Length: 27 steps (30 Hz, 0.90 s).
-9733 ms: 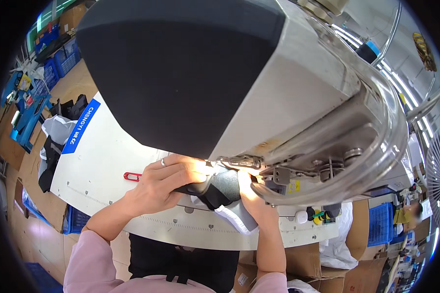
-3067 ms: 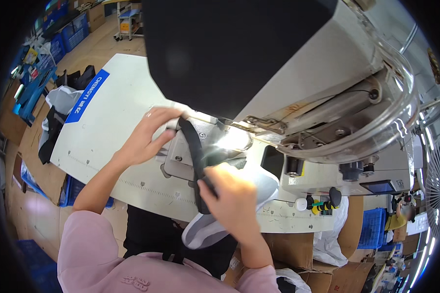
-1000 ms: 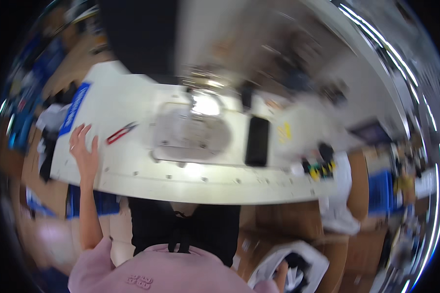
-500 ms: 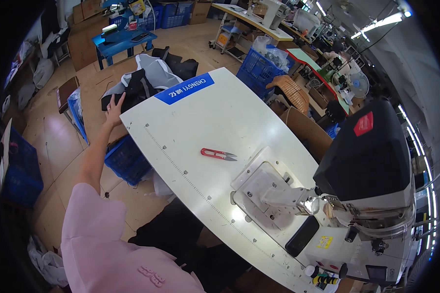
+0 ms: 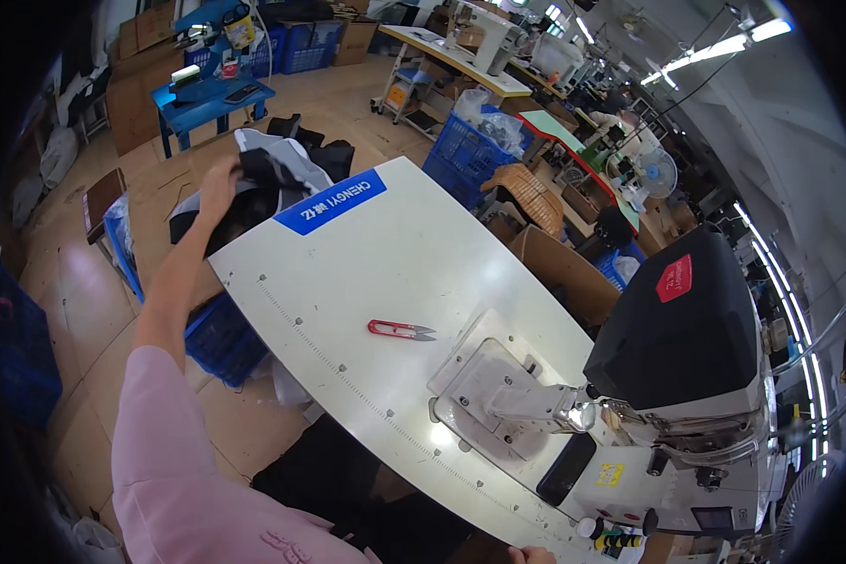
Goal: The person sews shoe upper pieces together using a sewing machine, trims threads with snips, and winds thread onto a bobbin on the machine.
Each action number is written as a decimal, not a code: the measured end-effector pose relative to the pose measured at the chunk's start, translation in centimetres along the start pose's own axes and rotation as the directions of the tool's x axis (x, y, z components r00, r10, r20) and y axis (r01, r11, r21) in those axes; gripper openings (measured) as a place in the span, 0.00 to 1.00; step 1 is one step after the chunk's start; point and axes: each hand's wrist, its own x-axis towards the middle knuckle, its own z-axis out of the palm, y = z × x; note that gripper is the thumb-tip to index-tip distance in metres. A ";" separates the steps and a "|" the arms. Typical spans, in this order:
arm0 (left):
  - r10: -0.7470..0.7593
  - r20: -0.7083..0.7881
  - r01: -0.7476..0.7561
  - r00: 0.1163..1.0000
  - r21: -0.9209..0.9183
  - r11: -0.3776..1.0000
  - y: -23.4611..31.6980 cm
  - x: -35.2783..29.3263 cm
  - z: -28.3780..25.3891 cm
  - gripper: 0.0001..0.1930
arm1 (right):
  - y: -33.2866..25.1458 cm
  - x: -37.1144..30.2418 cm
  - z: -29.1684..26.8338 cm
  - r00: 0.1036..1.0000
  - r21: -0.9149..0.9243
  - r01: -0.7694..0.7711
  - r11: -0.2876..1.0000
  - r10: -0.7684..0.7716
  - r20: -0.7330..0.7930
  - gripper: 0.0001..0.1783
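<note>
My left hand (image 5: 220,188) reaches past the far left corner of the white machine table. Its fingers are closed on a piece of black fabric (image 5: 265,170), lifted a little off a pile of grey and black pieces. Grey fabric with a white edge (image 5: 296,155) lies behind it. Only a bit of my right hand (image 5: 533,556) shows, at the table's near edge by the lower rim of the picture; its fingers are mostly cut off. Red-handled thread snips (image 5: 401,330) lie on the white tabletop (image 5: 348,273), touched by neither hand.
A sewing machine with a black head cover (image 5: 677,320) stands on the table's right side. Beside its base lies a dark phone (image 5: 567,468). Blue crates (image 5: 224,338) sit under the table's left edge. An open cardboard box (image 5: 566,273) stands beyond the far edge.
My left hand has gone from spread fingers on the pile to closed on the black fabric, which is raised slightly. My right hand has come into view at the bottom. The whole view has shifted.
</note>
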 end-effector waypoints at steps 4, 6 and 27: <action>0.199 -0.326 -0.248 0.924 -0.116 0.962 11.3 5.7 -4.0 0.10 | -7.0 -0.6 -5.0 0.976 0.158 0.203 0.966 -0.213 0.050 0.18; 0.328 -0.359 -0.362 0.874 -0.028 0.932 17.9 5.8 -7.5 0.10 | -11.0 0.0 -6.3 0.930 0.310 0.367 0.877 -0.353 -0.102 0.16; 0.859 0.490 -0.646 0.147 -0.610 0.458 44.1 -9.9 -12.1 0.57 | -24.1 7.2 -8.7 0.737 0.718 0.676 0.166 -0.140 -0.661 0.12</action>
